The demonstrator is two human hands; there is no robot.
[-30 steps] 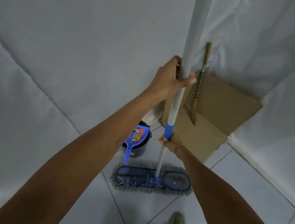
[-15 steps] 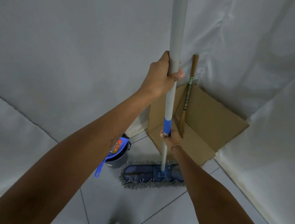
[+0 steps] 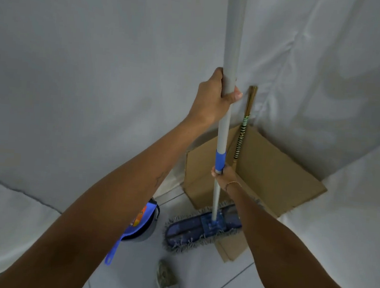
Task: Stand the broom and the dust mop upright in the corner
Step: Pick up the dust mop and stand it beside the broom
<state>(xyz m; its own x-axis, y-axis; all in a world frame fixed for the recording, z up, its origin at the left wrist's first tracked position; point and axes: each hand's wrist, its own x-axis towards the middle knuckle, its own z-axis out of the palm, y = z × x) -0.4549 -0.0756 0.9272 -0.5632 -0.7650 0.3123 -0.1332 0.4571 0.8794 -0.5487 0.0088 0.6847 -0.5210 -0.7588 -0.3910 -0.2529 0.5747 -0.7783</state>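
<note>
1. Left hand point(image 3: 213, 100) wrapped tight round the grey pole of the dust mop point(image 3: 226, 115), fingers point(image 3: 235, 95) curled shut on it.
2. Right hand point(image 3: 224, 172) closed on the same pole just below the blue collar.
3. Pole near upright; blue mop head point(image 3: 202, 230) on the floor point(image 3: 197, 271), partly over the cardboard point(image 3: 273, 173).
4. Broom point(image 3: 242, 134) upright in the corner, just beyond the pole.
5. Blue dustpan point(image 3: 132, 230) on a bucket to the left.
</note>
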